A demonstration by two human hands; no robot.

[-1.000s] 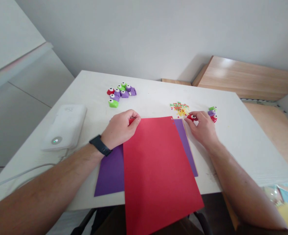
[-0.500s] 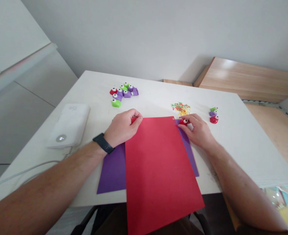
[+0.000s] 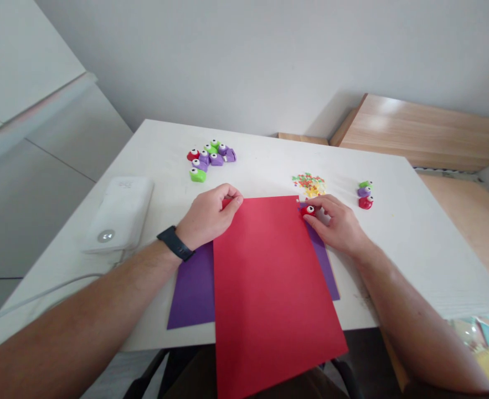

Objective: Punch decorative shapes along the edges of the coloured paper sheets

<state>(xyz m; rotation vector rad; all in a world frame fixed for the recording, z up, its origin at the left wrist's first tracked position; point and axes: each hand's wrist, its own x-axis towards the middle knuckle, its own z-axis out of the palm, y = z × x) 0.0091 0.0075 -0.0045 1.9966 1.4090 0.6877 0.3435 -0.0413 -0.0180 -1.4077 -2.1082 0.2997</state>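
Observation:
Pinched at its top left corner by my left hand [image 3: 213,213] is a sheet of red paper [image 3: 269,277], which hangs over the table's front edge. My right hand [image 3: 338,224] grips a small red craft punch [image 3: 308,210] with a white eye, its thumb and fingers around it. The punch sits against the sheet's top right corner, where tiny cut-outs show. Whether the paper's edge is inside the punch, I cannot tell. Beneath the red sheet lies purple paper [image 3: 192,293]. Just beyond my right hand is a pile of tiny coloured paper cut-outs [image 3: 310,184].
Several more punches [image 3: 205,158] in red, green and purple stand at the back left. A green, a purple and a red punch [image 3: 365,203] line up at the right. A white device [image 3: 122,213] with a cable rests on the left of the white table [image 3: 402,260].
My right hand has shifted the red punch slightly left and nearer me, against the red sheet's corner. My left hand keeps its pinch almost unmoved.

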